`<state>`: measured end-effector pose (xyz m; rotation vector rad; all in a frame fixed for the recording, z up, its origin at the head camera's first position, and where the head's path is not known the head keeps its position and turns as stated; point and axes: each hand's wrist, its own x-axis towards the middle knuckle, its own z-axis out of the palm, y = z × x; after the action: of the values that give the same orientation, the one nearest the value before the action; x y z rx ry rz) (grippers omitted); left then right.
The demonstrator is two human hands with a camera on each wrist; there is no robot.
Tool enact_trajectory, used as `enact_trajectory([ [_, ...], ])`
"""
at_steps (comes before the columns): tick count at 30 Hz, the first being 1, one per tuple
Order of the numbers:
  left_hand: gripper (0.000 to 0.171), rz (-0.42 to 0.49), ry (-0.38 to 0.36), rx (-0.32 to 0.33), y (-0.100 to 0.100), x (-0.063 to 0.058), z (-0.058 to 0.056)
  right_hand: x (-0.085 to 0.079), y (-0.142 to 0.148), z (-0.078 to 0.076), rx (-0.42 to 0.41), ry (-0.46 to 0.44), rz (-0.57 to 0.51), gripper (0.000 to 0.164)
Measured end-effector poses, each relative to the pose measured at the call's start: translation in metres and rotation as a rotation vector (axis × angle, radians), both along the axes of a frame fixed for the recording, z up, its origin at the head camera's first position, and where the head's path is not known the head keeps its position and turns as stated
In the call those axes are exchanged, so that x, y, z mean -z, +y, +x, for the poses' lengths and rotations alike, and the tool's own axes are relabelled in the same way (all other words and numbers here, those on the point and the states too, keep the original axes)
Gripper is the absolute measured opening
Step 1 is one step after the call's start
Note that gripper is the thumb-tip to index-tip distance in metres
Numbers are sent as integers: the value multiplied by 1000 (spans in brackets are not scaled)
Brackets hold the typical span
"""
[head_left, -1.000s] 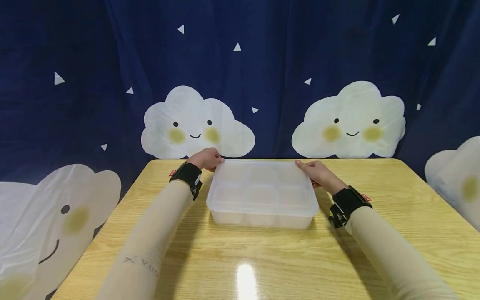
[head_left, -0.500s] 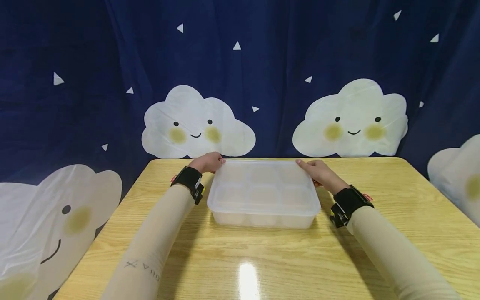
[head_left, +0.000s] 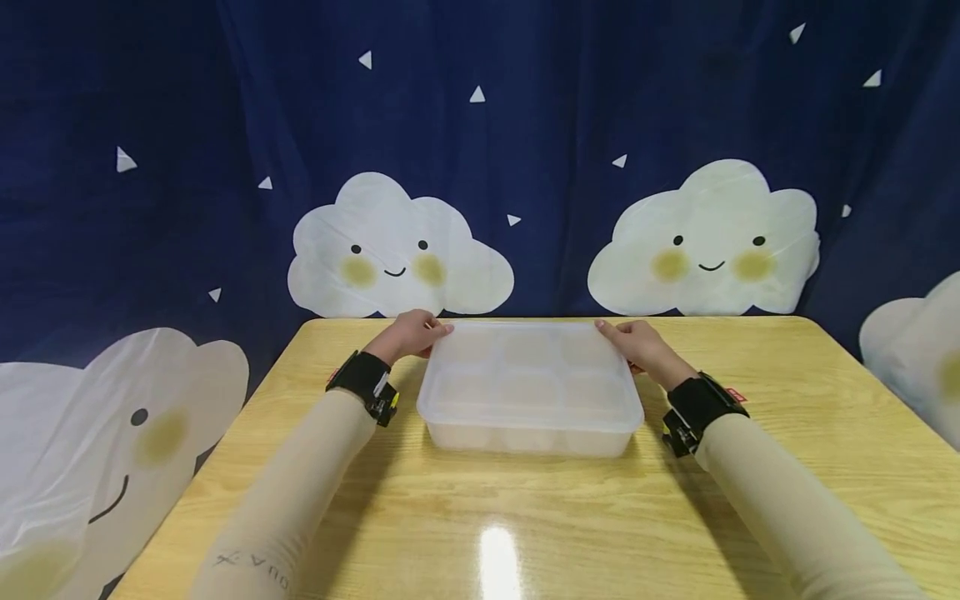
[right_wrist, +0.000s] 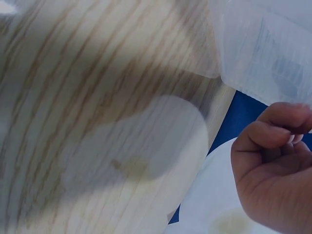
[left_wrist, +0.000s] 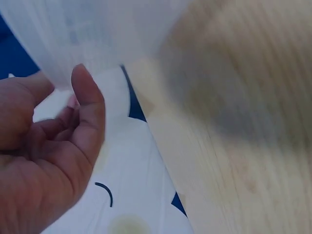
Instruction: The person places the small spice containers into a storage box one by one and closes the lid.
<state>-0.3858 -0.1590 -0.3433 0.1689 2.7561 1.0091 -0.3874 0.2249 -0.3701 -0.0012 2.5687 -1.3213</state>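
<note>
A translucent white plastic storage box [head_left: 525, 439] sits on the wooden table, covered by a frosted lid [head_left: 527, 387]. Several compartments show faintly through that lid. My left hand [head_left: 408, 333] is at the far left corner, its thumb on the lid's edge and the other fingers curled below. At the far right corner my right hand [head_left: 637, 346] grips in the same way, thumb on top of the rim. In the left wrist view the box wall [left_wrist: 92, 34] hangs over bent fingers [left_wrist: 90, 109]. Curled fingers [right_wrist: 265, 134] meet the box's edge in the right wrist view.
The wooden table [head_left: 420, 525] runs back to a dark blue curtain [head_left: 547, 150] printed with smiling clouds. Behind the box, the table's far edge lies close. Black straps with small cameras circle both wrists.
My left wrist has swung outward and toward me, while its thumb stays at the lid's corner. The right hand and the box hold their places; the head view shifts slightly.
</note>
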Motion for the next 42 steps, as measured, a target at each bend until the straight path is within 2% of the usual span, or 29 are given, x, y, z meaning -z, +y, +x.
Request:
enact_trajectory([
  [4,35,80,-104,-3,-5,0,14,4,0,-1,-1,5,9,53],
  [8,39,189,-212,-5,-5,-3,20,6,1,-3,26,13,8,52],
  [12,38,205,-229,-37,-2,-4,19,5,1,-5,35,8,11,52],
  [17,44,167,-130,-101,3,-2,26,2,5,3,41,-2,28,55],
  [19,46,170,-96,-117,3,-2,30,-2,10,7,14,5,21,55],
  [21,39,174,-89,-130,1,-3,37,-6,15,14,-33,10,5,53],
  [24,31,200,-92,-110,-7,-5,58,-11,23,28,-129,1,-11,48],
  [28,45,218,-52,-44,-19,-3,99,-16,28,59,-246,-53,-35,44],
  [30,48,199,-16,-21,-22,0,117,-20,29,77,-285,-68,-64,41],
  [33,56,186,50,-10,-23,5,135,-23,28,98,-305,-64,-118,44],
  [37,60,205,129,-28,-16,13,142,-23,26,113,-272,-31,-150,54],
  [42,58,239,163,-58,-2,19,139,-19,23,119,-163,10,-215,55],
])
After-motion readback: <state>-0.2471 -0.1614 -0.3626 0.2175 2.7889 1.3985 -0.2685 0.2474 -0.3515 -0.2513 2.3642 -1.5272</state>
